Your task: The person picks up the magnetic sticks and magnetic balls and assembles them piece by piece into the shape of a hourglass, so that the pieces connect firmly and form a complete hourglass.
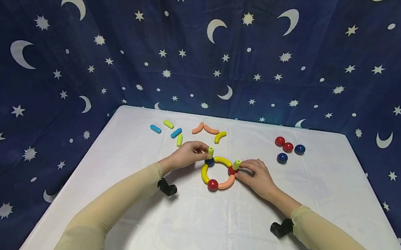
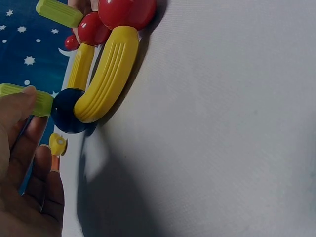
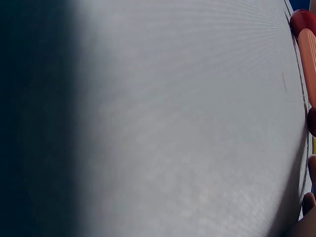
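Observation:
In the head view a ring of curved yellow rods [image 1: 223, 160], one curved orange rod [image 1: 226, 183] and balls lies on the table. My left hand [image 1: 193, 154] pinches a light-green rod [image 2: 42, 101] between thumb and fingers. It stands upright in the ring's blue ball [image 2: 69, 111]. Opposite, my right hand [image 1: 257, 177] holds the red ball [image 1: 232, 170] at the ring's right side, thumb low and fingers near the base of a second green rod [image 1: 237, 164], which tilts slightly. Another red ball [image 1: 213, 185] forms the near corner.
Behind the left hand lie short blue rods [image 1: 176, 133] and green rods [image 1: 168, 124]. Curved orange rods [image 1: 211, 130] and a yellow one [image 1: 220, 137] are at the back middle. Loose red balls [image 1: 280, 141] and blue balls [image 1: 282, 158] sit back right. A star-patterned cloth [image 1: 185, 65] hangs behind the table.

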A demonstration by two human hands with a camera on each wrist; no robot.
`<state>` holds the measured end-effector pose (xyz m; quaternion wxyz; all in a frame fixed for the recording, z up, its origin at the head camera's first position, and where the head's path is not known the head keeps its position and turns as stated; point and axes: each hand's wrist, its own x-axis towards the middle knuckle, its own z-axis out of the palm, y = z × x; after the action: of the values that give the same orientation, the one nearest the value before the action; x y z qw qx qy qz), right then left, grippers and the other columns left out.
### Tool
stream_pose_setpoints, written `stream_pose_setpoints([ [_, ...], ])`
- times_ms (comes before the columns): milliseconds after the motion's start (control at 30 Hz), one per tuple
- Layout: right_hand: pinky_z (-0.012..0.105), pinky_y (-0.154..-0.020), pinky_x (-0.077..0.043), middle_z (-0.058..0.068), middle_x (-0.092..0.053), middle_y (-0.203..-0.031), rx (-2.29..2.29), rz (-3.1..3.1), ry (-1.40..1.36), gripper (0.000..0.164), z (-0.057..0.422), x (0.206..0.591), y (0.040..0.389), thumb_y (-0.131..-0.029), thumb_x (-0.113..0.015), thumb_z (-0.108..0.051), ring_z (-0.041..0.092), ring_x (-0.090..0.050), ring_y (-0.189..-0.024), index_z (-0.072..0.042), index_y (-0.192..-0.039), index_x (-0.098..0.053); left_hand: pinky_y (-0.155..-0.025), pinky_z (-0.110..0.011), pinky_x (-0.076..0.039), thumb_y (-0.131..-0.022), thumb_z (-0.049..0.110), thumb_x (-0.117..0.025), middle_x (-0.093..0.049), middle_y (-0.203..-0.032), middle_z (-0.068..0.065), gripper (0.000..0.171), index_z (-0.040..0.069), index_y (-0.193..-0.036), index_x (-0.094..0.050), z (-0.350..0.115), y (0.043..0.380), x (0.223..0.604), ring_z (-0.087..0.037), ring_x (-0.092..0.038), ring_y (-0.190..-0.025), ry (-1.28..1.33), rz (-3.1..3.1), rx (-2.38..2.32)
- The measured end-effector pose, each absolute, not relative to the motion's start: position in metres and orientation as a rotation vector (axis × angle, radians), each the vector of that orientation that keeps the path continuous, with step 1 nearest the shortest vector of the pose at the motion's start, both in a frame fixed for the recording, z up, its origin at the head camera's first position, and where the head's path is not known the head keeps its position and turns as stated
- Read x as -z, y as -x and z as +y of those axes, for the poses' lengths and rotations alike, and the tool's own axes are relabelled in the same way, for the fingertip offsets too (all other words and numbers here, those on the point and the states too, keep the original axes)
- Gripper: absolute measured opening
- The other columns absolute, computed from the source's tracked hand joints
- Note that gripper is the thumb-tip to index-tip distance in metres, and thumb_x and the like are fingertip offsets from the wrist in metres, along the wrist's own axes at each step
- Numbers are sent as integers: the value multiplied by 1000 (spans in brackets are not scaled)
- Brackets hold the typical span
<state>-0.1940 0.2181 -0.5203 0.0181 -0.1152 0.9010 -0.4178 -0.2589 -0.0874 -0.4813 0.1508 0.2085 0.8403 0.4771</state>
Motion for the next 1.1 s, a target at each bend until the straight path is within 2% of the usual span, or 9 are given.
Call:
stream_pose_setpoints([
  [233, 60, -120, -13, 4, -65, -126, 1306, 2797, 371, 35, 217, 519, 194, -89, -82, -33, 30, -45, -131, -17, -119, -75, -85, -33, -50, -96, 29, -74, -69, -110, 4, 28, 15, -120, -72, -89, 257, 483, -19, -60, -99, -585, 2388, -1398],
  [467, 58, -121, -11, 6, -65, -127, 1293, 2793, 366, 36, 215, 518, 194, -89, -82, -32, 31, -46, -131, -15, -120, -74, -86, -33, -51, -95, 30, -75, -66, -119, -2, 32, 15, -122, -69, -92, 243, 484, -17, -61, -100, -513, 2440, -1322],
  [700, 60, -120, -11, 7, -64, -128, 1294, 2765, 323, 39, 215, 516, 193, -88, -82, -35, 32, -43, -134, -15, -120, -74, -78, -33, -47, -89, 33, -80, -61, -103, -4, 35, 11, -112, -66, -91, 205, 480, -18, -55, -89, -549, 2561, -1190],
  [833, 61, -118, -16, 8, -65, -128, 1309, 2766, 315, 38, 216, 514, 193, -88, -83, -32, 32, -43, -132, -14, -120, -74, -74, -30, -45, -85, 43, -83, -60, -99, -3, 44, 12, -108, -63, -82, 186, 481, -16, -52, -86, -614, 2614, -1048],
  [933, 62, -117, -17, 8, -65, -127, 1324, 2766, 332, 37, 217, 514, 193, -88, -83, -30, 32, -44, -130, -13, -120, -74, -71, -28, -42, -82, 51, -84, -58, -96, -2, 49, 15, -106, -61, -76, 178, 484, -14, -50, -85, -649, 2688, -954],
  [1100, 60, -118, -17, 8, -65, -126, 1354, 2748, 366, 36, 217, 514, 194, -89, -83, -29, 32, -44, -130, -12, -119, -74, -67, -28, -40, -79, 55, -85, -57, -92, -3, 51, 17, -103, -60, -70, 174, 490, -14, -49, -81, -644, 2764, -900],
])
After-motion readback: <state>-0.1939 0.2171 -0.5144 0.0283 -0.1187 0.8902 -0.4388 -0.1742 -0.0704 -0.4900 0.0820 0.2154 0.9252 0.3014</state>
